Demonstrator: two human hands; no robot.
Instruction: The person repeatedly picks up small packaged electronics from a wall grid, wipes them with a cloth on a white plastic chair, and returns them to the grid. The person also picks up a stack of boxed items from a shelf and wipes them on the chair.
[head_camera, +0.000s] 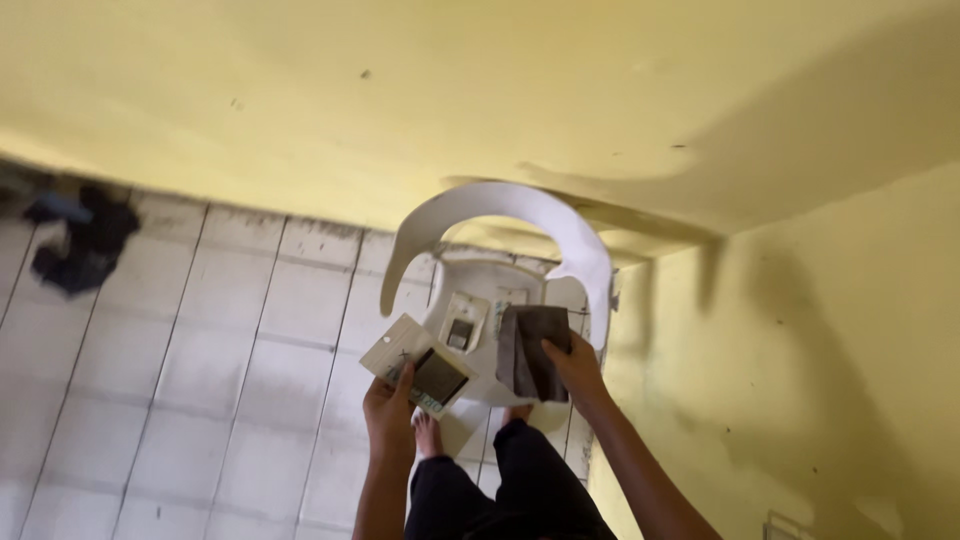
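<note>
Above a white moulded plastic chair (500, 290) in the yellow-walled corner, the left hand (390, 412) pinches a pale cardboard package with a dark window (420, 366), while the right hand (577, 362) grips a dark grey-brown rectangular sheet (530, 350). Both holds look best kept at the edges for control. A small white packet (462, 322) on the seat is too blurred to identify.

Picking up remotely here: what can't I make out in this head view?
- Card packet in left hand: print too small and blurred.
- Item on white chair seat: too small to identify.
- Dark sheet in right hand: material unclear.
- Dark heap on floor: blurred.
</note>
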